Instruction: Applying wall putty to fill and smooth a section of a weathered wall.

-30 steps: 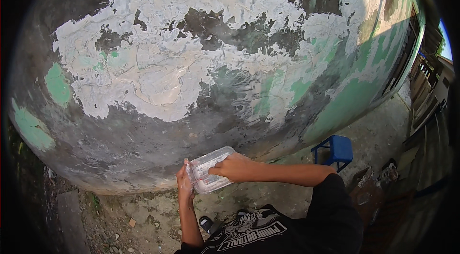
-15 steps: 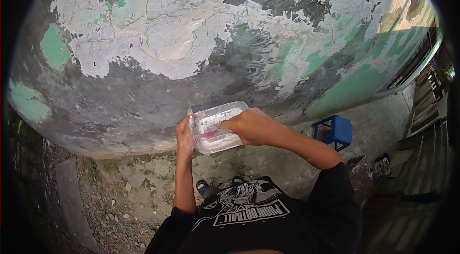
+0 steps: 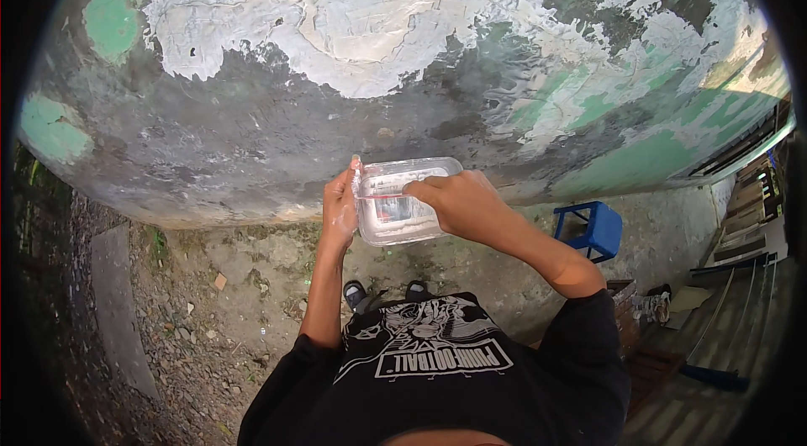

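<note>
My left hand (image 3: pixel 340 209) grips the left end of a clear plastic container (image 3: pixel 399 237), with its thumb up along the side wall. White paste-like residue coats the inside of the container and smears the left hand. My right hand (image 3: pixel 461 202) reaches over the container from the right, fingers closed in a pinch. In it is a thin see-through flat piece (image 3: pixel 385 196) with a reddish edge, lying across the container's opening. The right fingers cover part of that piece, so its exact kind is unclear. The container hangs in front of my body, close to the wall.
Ahead stands a wall (image 3: pixel 277 126) with rough white filler, grey patches and peeling green paint. A blue plastic stool (image 3: pixel 601 230) is on the concrete ground to the right. Gravel (image 3: pixel 185 311) and a flat slab (image 3: pixel 122 303) lie at the left. Corrugated sheeting (image 3: pixel 740 320) lies far right.
The view has shifted, so the wall sits higher. The flat piece now lies further toward the container's far side, and both hands keep their hold.
</note>
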### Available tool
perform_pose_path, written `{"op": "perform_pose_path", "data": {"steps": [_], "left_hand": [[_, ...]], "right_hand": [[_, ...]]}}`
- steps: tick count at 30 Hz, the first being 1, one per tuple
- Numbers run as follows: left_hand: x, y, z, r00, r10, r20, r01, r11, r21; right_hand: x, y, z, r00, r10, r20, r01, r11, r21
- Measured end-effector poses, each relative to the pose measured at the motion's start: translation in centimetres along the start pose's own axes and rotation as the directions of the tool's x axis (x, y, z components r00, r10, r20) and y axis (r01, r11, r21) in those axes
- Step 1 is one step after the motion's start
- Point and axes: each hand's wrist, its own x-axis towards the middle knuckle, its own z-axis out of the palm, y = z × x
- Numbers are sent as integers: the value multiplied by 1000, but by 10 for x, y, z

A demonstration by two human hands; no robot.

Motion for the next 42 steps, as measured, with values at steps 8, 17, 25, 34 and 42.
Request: {"op": "perform_pose_path", "data": {"steps": [8,17,25,34,42], "left_hand": [[15,-13,-30,997,29,-72,-29,1000,-8],[19,-8,-48,999,-33,-38,31,997,-65],[19,-2,-67,999,-43,-5,42,998,-47],[27,-11,-79,1000,-16,6,16,994,-112],[34,10,-81,992,-112,56,116,990,-85]], "right_hand": [[20,-6,6,984,-43,171,23,993,118],[41,-19,8,974,-51,220,28,994,107],[56,-29,7,997,-34,74,24,991,130],[52,-39,25,986,-105,129,105,994,3],[58,-42,8,996,-74,49,70,994,80]]}}
